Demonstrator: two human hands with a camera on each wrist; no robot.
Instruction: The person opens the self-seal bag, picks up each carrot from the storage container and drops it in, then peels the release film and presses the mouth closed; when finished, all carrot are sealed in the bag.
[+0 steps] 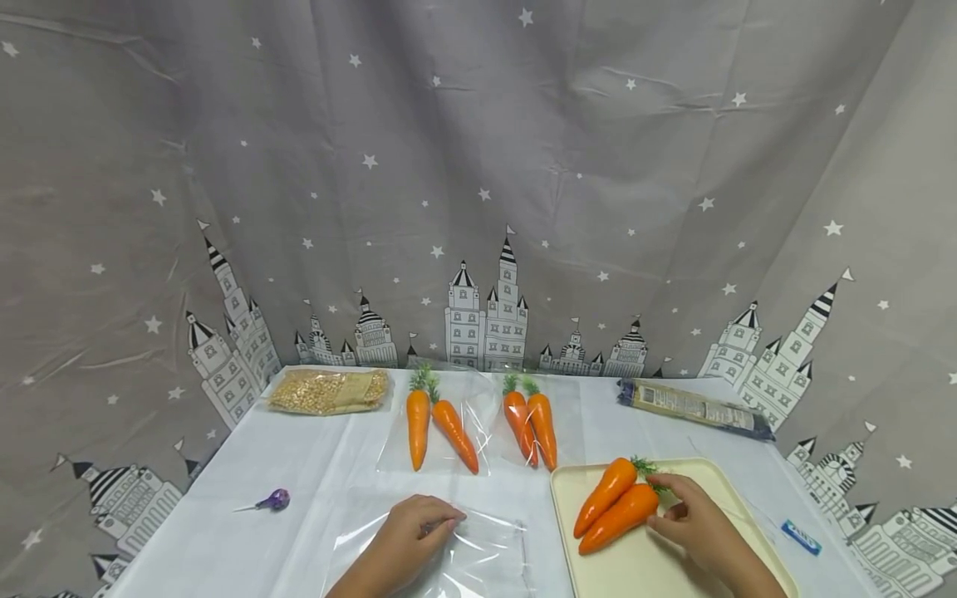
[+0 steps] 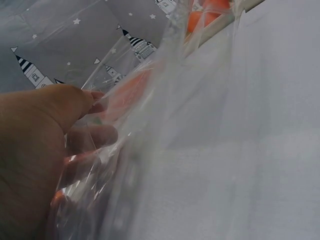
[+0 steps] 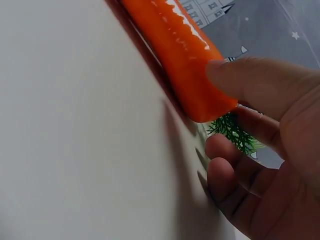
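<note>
Clear plastic bag (image 1: pixel 478 544) lies in front, its upper edge between the thumb and fingers of my left hand (image 1: pixel 417 531). In the left wrist view the see-through film (image 2: pixel 145 165) spreads in front of and over that hand's fingers (image 2: pixel 102 135). My right hand (image 1: pixel 699 519) reaches over a cream tray (image 1: pixel 561 519) and grips the nearer of two orange carrots (image 1: pixel 620 519) at its leafy end. Its thumb presses the carrot's side (image 3: pixel 187 70), with the forefinger partly hidden behind by the green leaves (image 3: pixel 232 131). The other carrot (image 1: pixel 606 497) lies alongside, on the tray.
Two clear bags, each with two carrots (image 1: pixel 417 432) (image 1: pixel 544 428), lie at the back middle. A bag of yellow kernels (image 1: pixel 325 392) is back left, a long dark-ended packet (image 1: pixel 695 407) back right. A purple lollipop (image 1: pixel 277 500) lies left, a small blue packet (image 1: pixel 802 537) right.
</note>
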